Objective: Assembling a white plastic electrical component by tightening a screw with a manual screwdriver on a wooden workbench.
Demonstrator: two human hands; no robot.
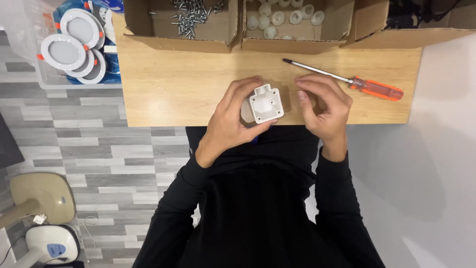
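My left hand (230,119) grips a small white plastic housing (266,103) with a square, open face turned up, held just above the near edge of the wooden table (173,89). My right hand (323,105) hovers to the right of the housing with its fingers curled together; whether a small part sits between the fingertips cannot be told. An orange-handled screwdriver (347,79) lies on the table just beyond my right hand.
At the table's far edge stand a cardboard box of screws (191,17) and a cardboard box of white round parts (285,17). A clear bin with round white lamp fittings (74,47) stands at the left. A fan base (42,218) is on the floor.
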